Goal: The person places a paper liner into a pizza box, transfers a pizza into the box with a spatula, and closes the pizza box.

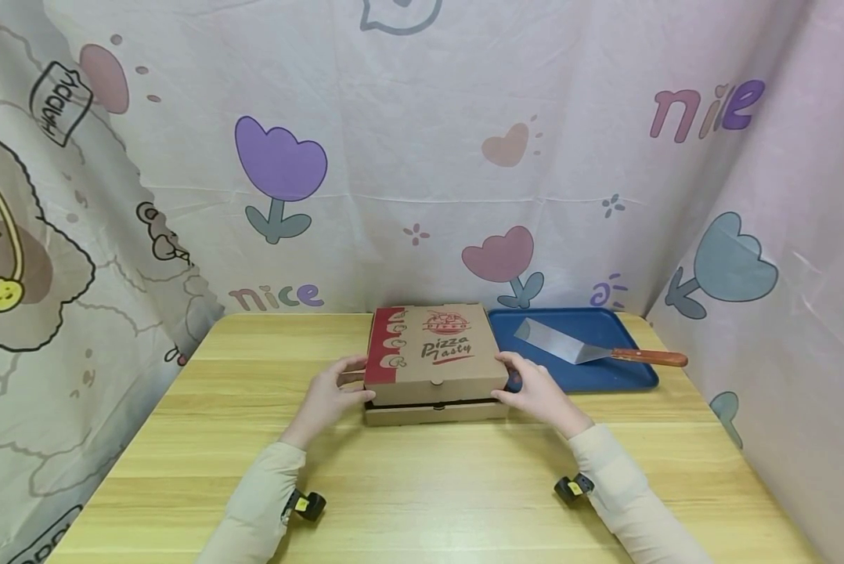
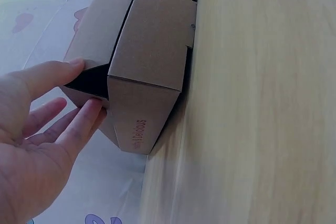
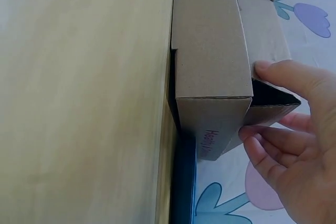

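Observation:
A brown cardboard pizza box with a red printed strip stands at the back middle of the table. Its lid (image 1: 457, 352) sits raised at the front, and a dark gap separates the lid's front flap from the base (image 1: 432, 416). My left hand (image 1: 330, 394) pinches the lid's front left corner, thumb on the front flap and fingers at the side. At the front right corner my right hand (image 1: 532, 390) pinches the lid in the same way. Both wrist views show a black opening at the corner of the front flap (image 2: 102, 30). The box's inside is hidden.
Right of the box lies a blue tray (image 1: 622, 378), close beside it. A metal spatula (image 1: 559, 345) rests across the tray, its wooden handle over the right rim. A patterned cloth (image 1: 394, 157) hangs behind the wooden table (image 1: 422, 486).

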### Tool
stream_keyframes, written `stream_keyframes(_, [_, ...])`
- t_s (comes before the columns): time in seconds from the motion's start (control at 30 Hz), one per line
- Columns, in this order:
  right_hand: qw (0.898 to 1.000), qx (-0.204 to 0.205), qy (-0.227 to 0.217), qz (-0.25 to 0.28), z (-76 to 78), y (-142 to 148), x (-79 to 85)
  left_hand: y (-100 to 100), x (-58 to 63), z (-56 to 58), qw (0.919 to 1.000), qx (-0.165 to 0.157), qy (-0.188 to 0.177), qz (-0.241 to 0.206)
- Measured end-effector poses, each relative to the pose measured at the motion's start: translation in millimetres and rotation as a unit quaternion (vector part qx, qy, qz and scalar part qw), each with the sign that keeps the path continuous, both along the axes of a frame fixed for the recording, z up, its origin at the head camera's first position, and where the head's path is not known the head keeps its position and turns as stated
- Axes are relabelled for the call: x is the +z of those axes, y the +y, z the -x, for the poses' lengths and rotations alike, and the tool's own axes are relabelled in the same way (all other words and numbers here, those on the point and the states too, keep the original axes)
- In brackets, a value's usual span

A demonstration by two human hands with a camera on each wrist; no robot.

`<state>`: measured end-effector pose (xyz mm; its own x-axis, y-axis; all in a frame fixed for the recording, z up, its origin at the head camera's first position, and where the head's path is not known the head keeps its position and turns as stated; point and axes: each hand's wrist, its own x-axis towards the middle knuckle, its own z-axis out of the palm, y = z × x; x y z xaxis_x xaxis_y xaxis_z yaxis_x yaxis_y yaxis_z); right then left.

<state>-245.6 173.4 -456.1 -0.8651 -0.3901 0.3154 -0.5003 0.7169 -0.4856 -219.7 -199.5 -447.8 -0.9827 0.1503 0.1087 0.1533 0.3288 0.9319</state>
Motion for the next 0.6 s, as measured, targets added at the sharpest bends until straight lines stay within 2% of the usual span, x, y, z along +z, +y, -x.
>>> stream_keyframes(0.6, [1.0,0.002,0.005,-0.022,-1.9,0.0,-0.5,-2.6,-1.5,0.5,0.9992,-0.009,-0.002,0.039])
